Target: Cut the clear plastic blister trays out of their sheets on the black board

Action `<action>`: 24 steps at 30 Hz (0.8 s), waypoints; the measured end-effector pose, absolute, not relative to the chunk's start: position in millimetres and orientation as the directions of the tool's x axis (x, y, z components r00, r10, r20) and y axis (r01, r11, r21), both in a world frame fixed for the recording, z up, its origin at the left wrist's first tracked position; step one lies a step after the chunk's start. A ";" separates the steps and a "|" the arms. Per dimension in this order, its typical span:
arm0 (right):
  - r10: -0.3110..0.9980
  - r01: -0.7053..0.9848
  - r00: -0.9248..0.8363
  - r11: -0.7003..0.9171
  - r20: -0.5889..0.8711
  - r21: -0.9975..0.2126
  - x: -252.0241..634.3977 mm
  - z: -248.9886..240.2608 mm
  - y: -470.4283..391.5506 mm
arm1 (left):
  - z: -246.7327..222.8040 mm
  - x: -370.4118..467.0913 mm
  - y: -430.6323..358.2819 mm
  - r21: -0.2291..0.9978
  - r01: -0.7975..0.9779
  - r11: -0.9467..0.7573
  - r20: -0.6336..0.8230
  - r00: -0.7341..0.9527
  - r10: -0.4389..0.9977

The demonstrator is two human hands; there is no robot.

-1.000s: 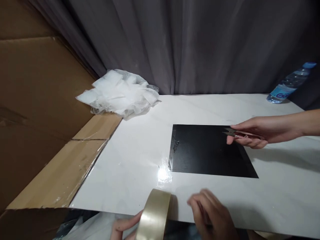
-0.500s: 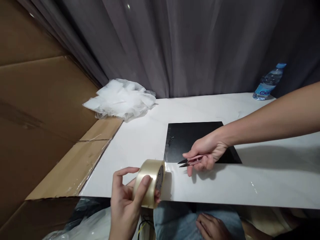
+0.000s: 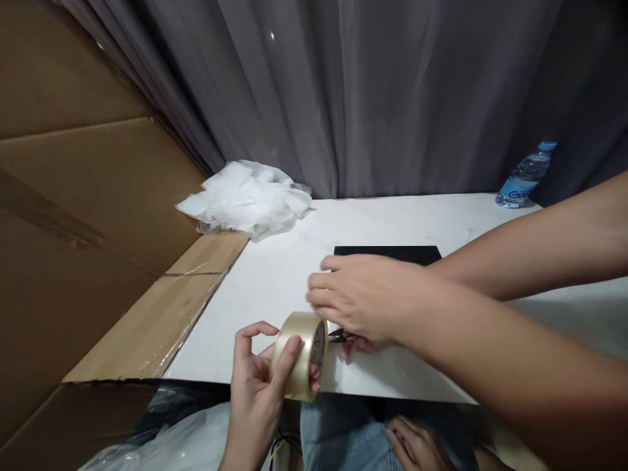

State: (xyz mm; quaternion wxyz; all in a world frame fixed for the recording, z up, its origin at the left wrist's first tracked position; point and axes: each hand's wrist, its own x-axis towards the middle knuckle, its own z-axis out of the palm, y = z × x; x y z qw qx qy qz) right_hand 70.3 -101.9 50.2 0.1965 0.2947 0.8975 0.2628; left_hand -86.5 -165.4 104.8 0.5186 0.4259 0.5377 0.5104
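Note:
My left hand grips a roll of clear tape at the table's front edge, thumb on its outside and fingers through the core. Below the edge, my right hand rests on blue jeans; its dim, partly cut-off fingers hide whether it is open or closed. Another person's two bare arms reach in from the right. One hand passes over the other, its blurred fingers above the roll. The lower hand is mostly hidden and holds small snips, blades beside the roll. Behind them lies a flat black object, largely covered.
A large cardboard box stands at the left, its flap along the white table. Crumpled white plastic wrap lies at the back left. A water bottle stands at the back right, before a grey curtain.
A second arm of the other person has come in from the lower right, over the hand with the snips. The snips have moved left and down, close to the roll. My left hand keeps its hold.

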 end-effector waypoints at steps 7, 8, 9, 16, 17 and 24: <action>0.299 0.320 -0.947 0.903 -0.117 -0.288 53.9 155.8 -59.8 | 90.9 -98.6 -168.5 0.989 -0.092 0.118 -0.116 0.032 0.993; 0.310 0.339 -0.941 0.883 -0.139 -0.324 51.3 152.5 -61.9 | 89.7 -98.1 -170.7 0.987 -0.105 0.118 -0.116 0.021 0.993; 0.317 0.352 -0.935 0.872 -0.157 -0.339 48.7 149.3 -64.7 | 89.7 -96.2 -173.5 0.986 -0.124 0.116 -0.118 -0.007 0.993; 0.277 0.323 -0.931 0.930 -0.238 -0.178 34.2 159.2 -74.0 | 92.6 -83.6 -185.5 0.977 -0.212 0.028 -0.062 -0.154 0.986; 0.268 0.313 -0.929 0.937 -0.255 -0.155 33.4 161.6 -74.1 | 90.3 -85.8 -184.8 0.977 -0.213 0.033 -0.064 -0.142 0.988; 0.287 0.317 -0.915 0.946 -0.283 -0.066 24.5 158.8 -79.9 | 84.8 -89.2 -185.0 0.972 -0.236 0.024 -0.067 -0.176 0.982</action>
